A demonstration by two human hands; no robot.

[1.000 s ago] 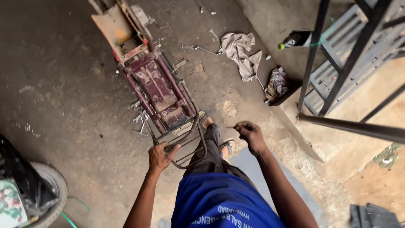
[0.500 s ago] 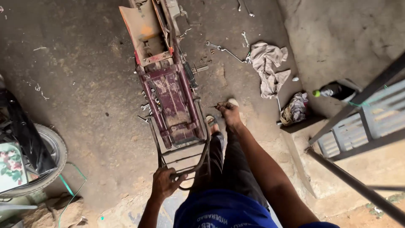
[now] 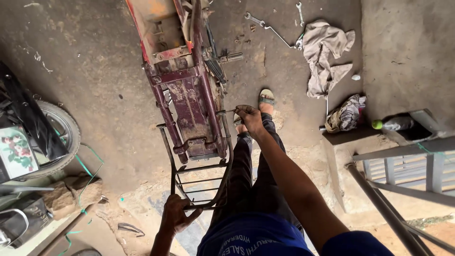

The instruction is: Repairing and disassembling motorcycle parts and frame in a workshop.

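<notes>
A stripped motorcycle frame, maroon and rusted, is seen from above on the concrete floor, with a black rear carrier rack bolted at its near end. The rack's rear bar is gripped by the left hand, whose fingers are curled tightly round the tubing. The right hand is held at the frame's right side, just beside the seat rail, and its fingers are pinched together on a thin rod-like tool (which kind cannot be told) that points toward the frame. A sandalled foot is planted just beyond that hand. Farther off, spanners and a crumpled cloth are spread on the floor, well apart from the hands. A tyre is seen at the left edge, and a grey metal gate at the right.
</notes>
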